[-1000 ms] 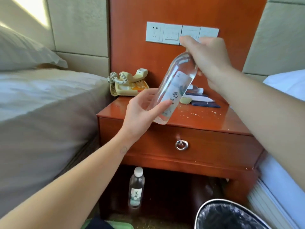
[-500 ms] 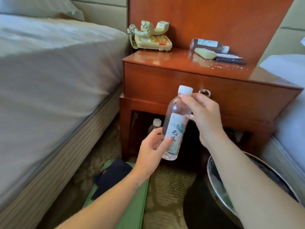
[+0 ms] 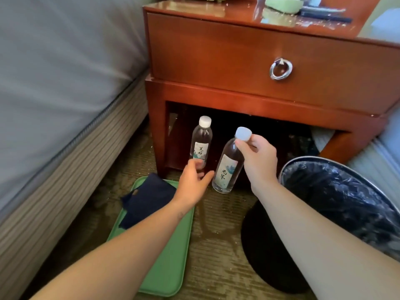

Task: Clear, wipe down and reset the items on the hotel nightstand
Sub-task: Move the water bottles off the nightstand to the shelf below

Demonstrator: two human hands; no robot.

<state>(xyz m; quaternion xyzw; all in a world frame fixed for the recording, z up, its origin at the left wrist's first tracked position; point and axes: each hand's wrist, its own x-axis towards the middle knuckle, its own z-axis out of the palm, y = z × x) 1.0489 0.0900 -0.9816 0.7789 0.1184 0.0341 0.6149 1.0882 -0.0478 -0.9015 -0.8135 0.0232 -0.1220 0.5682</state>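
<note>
progress: early, clearing going on; dark cloth (image 3: 147, 202) is waiting on the tray (image 3: 164, 267), nightstand (image 3: 216, 50) top is carrying crumbs, wiping not yet begun | left hand (image 3: 192, 182) is spreading loose-fingered at the standing bottle (image 3: 200, 144), contact unclear | right hand (image 3: 259, 159) is pinching the tilted bottle (image 3: 226, 172) below its cap, base at the carpet before the nightstand

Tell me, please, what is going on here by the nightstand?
A person is clearing the nightstand. The right hand pinches a water bottle at its cap, tilted, its base at the carpet in front of it. The left hand is open beside a second bottle standing upright under the nightstand; contact unclear. A green tray with a dark cloth lies on the floor, a lined bin at the right.
</note>
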